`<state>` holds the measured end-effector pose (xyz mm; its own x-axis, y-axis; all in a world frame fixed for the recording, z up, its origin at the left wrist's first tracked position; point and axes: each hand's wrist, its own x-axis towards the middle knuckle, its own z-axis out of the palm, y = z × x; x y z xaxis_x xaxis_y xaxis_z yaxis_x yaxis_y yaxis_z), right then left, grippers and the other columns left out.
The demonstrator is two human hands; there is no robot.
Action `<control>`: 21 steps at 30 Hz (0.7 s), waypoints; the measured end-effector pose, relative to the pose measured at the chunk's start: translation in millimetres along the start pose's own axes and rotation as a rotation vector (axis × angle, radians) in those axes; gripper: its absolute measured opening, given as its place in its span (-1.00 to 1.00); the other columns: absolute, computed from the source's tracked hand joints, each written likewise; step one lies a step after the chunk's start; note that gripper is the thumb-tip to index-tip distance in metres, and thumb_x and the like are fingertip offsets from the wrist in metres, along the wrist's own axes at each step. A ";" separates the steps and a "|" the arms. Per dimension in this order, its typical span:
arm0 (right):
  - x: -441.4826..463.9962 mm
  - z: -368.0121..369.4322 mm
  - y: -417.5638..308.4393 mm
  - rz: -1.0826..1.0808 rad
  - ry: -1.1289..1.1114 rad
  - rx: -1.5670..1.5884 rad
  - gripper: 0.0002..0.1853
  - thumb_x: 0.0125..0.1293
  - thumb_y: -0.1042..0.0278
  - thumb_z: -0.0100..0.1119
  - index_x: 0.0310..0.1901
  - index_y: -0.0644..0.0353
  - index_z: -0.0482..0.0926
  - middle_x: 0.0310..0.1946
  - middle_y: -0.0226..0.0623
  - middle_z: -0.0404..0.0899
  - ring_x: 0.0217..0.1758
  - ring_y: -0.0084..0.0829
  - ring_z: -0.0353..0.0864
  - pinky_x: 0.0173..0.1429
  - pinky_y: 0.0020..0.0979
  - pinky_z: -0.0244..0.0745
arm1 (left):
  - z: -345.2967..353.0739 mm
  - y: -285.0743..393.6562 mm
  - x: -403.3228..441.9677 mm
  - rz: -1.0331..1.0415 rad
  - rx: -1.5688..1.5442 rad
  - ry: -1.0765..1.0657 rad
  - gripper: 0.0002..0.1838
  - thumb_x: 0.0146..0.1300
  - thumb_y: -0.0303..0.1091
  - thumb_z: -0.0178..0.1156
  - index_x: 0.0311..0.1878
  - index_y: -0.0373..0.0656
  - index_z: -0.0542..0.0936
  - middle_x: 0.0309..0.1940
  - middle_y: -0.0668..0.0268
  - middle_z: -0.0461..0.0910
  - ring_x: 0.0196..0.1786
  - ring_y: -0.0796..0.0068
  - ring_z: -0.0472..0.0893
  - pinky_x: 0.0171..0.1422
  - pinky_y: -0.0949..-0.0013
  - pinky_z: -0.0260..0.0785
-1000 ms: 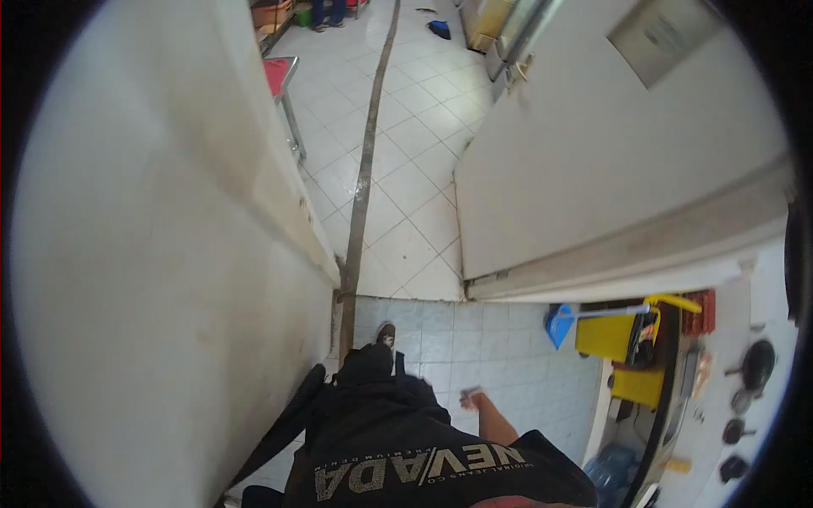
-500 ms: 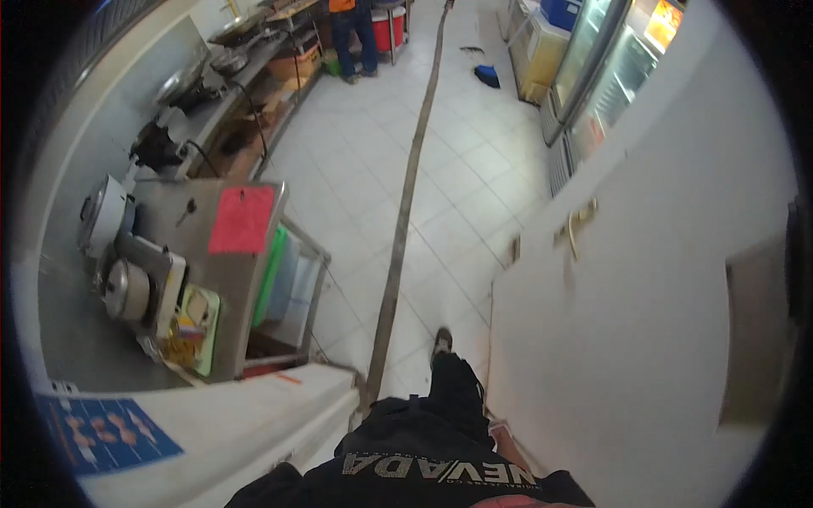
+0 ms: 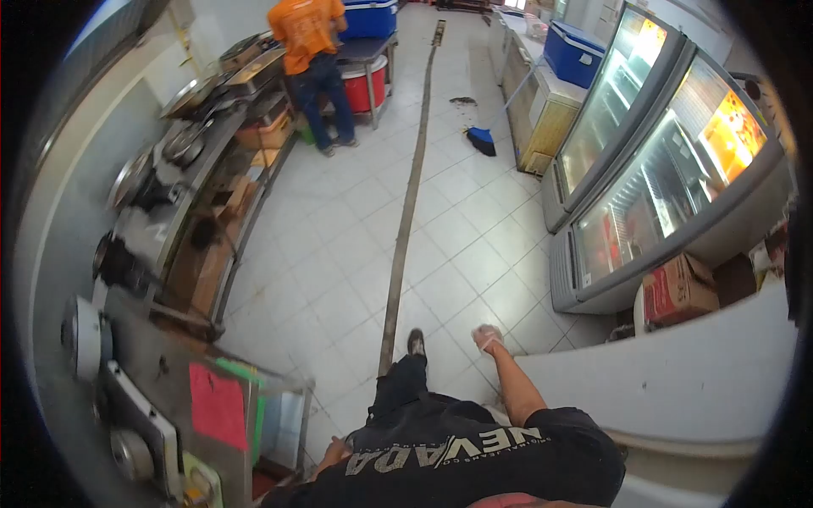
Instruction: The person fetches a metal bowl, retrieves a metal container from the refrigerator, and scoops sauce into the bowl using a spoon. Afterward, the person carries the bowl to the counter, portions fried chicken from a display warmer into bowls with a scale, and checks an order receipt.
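Observation:
My right hand [image 3: 488, 338] swings out ahead of my body above the tiled floor, in what looks like a clear plastic glove. Its fingers look curled in, and I see nothing in them. At my left side, my left hand [image 3: 335, 451] shows only in part beside my black shirt [image 3: 474, 453]; its fingers are mostly hidden. The nearest thing to it is the steel table [image 3: 161, 339] on the left, with a red cloth or sheet [image 3: 217, 406] at its edge. One shoe [image 3: 416, 342] is stepping forward beside the floor's drain strip [image 3: 405, 229].
A person in an orange shirt [image 3: 306, 34] stands at the far left counter. Glass-door fridges [image 3: 652, 169] line the right side, near a white door [image 3: 660, 372]. A blue broom head [image 3: 481, 140] lies on the floor ahead. Pans [image 3: 185, 146] sit along the left stove.
I have walked forward past the white door, and the view has tilted up. My right hand has swung forward into plain view; part of my left hand now shows.

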<state>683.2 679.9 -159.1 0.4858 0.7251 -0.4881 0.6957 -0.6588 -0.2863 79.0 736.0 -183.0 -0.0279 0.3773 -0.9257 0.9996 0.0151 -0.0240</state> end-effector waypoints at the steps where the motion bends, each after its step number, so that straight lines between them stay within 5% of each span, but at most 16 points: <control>1: 40.4 -8.8 17.6 0.000 -0.054 -0.074 -0.62 0.28 0.07 -0.04 -0.33 0.18 0.68 -0.20 -0.02 0.68 -0.16 -0.07 0.68 -0.05 -0.10 0.55 | -43.8 41.5 28.4 0.028 0.055 0.011 -0.08 -0.17 -0.10 0.49 0.36 -0.02 0.38 0.31 -0.18 0.34 0.34 -0.04 0.40 0.32 0.06 0.37; 2: 68.5 -5.3 35.5 0.023 -0.121 -0.163 -0.61 0.25 0.10 -0.04 -0.19 0.20 0.70 -0.10 -0.02 0.65 0.01 -0.02 0.63 0.12 -0.08 0.48 | -88.8 82.8 65.1 0.064 0.138 0.029 -0.08 -0.18 -0.10 0.49 0.36 -0.01 0.38 0.30 -0.18 0.34 0.34 -0.04 0.41 0.31 0.05 0.37; 4: 80.8 -3.4 69.5 0.105 -0.300 0.036 -0.62 0.24 0.09 0.00 -0.18 0.17 0.70 -0.08 -0.02 0.64 0.02 -0.03 0.62 0.10 -0.09 0.49 | -187.1 168.0 133.5 0.127 0.309 0.121 -0.07 -0.19 -0.08 0.50 0.36 0.00 0.39 0.30 -0.18 0.34 0.34 -0.04 0.41 0.31 0.05 0.38; 5: 110.6 60.1 125.0 -0.139 -0.306 -0.242 -0.65 0.20 0.09 0.10 -0.15 0.13 0.70 -0.06 -0.05 0.66 -0.05 -0.18 0.66 0.05 -0.15 0.50 | -268.2 244.2 86.2 0.066 0.180 0.102 -0.01 -0.16 -0.11 0.49 0.40 -0.16 0.29 0.29 -0.14 0.37 0.33 0.02 0.43 0.29 0.05 0.40; 6: 108.1 41.0 128.0 -0.093 -0.348 -0.093 -0.76 0.19 0.19 0.11 -0.23 0.13 0.65 -0.15 -0.12 0.63 -0.13 -0.25 0.62 -0.01 -0.21 0.48 | -320.0 307.2 75.3 0.040 -0.052 0.336 0.11 -0.13 -0.15 0.48 0.46 -0.29 0.09 0.30 -0.13 0.35 0.33 0.00 0.42 0.32 0.07 0.36; 7: 97.6 4.2 121.6 -0.043 -0.281 0.112 -0.86 0.18 0.29 0.12 -0.30 0.13 0.60 -0.24 -0.19 0.61 -0.20 -0.33 0.58 -0.08 -0.27 0.46 | -366.7 363.1 79.3 0.128 0.065 0.526 0.12 0.02 -0.25 0.39 0.51 -0.27 -0.16 0.25 -0.16 0.40 0.28 -0.05 0.46 0.32 0.07 0.37; 9: 23.5 -202.4 6.4 -0.020 0.117 0.433 -0.93 0.16 0.50 0.15 -0.46 0.12 0.51 -0.42 -0.34 0.55 -0.34 -0.48 0.50 -0.20 -0.38 0.42 | -475.0 484.6 65.8 0.209 -0.081 0.537 0.10 0.01 -0.36 0.37 0.48 -0.26 -0.18 0.31 -0.21 0.25 0.31 -0.16 0.38 0.36 0.04 0.30; 10: 74.2 -143.3 77.9 -0.166 -0.057 0.662 -0.84 0.24 0.37 0.13 -0.51 0.12 0.53 -0.50 -0.40 0.50 -0.39 -0.51 0.43 -0.26 -0.36 0.36 | -517.9 531.6 76.5 0.354 -0.117 0.571 0.11 -0.02 -0.45 0.33 0.46 -0.23 -0.25 0.33 -0.26 0.17 0.28 -0.21 0.39 0.34 0.02 0.31; 11: 123.7 -96.2 139.9 -0.270 -0.268 0.897 -0.71 0.32 0.24 0.11 -0.56 0.11 0.55 -0.58 -0.46 0.45 -0.43 -0.53 0.37 -0.31 -0.34 0.30 | -549.5 570.9 115.6 0.581 -0.185 0.768 0.06 -0.03 -0.55 0.22 0.45 -0.24 -0.27 0.17 -0.25 0.37 0.19 -0.20 0.48 0.27 0.05 0.36; 14: 227.0 -208.9 103.6 0.171 -0.307 0.847 -0.63 0.30 0.08 0.16 -0.57 0.14 0.52 -0.59 -0.45 0.43 -0.46 -0.54 0.34 -0.31 -0.34 0.27 | -655.7 702.4 142.4 0.830 -0.543 0.741 -0.21 0.00 -0.60 0.08 0.30 -0.28 -0.07 -0.17 -0.09 0.55 -0.07 -0.07 0.61 0.10 0.11 0.42; 16: 348.6 -208.2 125.1 0.170 -0.334 0.606 -0.71 0.26 0.06 0.13 -0.45 0.09 0.57 -0.48 -0.37 0.52 -0.39 -0.40 0.46 -0.25 -0.27 0.37 | -709.8 785.1 130.0 0.930 -0.677 0.827 -0.33 0.02 -0.60 0.03 0.21 -0.28 -0.01 -0.30 -0.01 0.57 -0.20 -0.01 0.63 0.02 0.13 0.43; 20: 658.5 -238.3 146.5 -0.135 -0.327 -0.333 -0.69 0.18 0.03 0.06 -0.22 -0.01 0.67 -0.24 -0.22 0.69 -0.24 -0.11 0.69 -0.14 -0.11 0.59 | -825.3 921.1 120.2 0.885 -0.590 0.768 -0.43 0.03 -0.61 0.04 0.11 -0.31 0.04 -0.25 -0.03 0.54 -0.21 0.02 0.61 -0.01 0.10 0.40; 21: 737.2 -263.0 150.7 -0.175 -0.285 -0.136 -0.74 0.25 0.13 0.04 -0.21 0.06 0.64 -0.31 -0.21 0.65 -0.33 -0.19 0.65 -0.26 -0.15 0.55 | -851.6 953.0 122.1 0.920 -0.595 0.809 -0.43 0.03 -0.61 0.04 0.11 -0.32 0.05 -0.23 -0.04 0.54 -0.20 0.00 0.62 0.00 0.09 0.40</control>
<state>1285.3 1167.9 -345.3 0.1990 0.7269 -0.6573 0.8286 -0.4830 -0.2832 1024.0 1585.0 2.6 0.4410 0.8968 -0.0354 0.5106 -0.2182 0.8316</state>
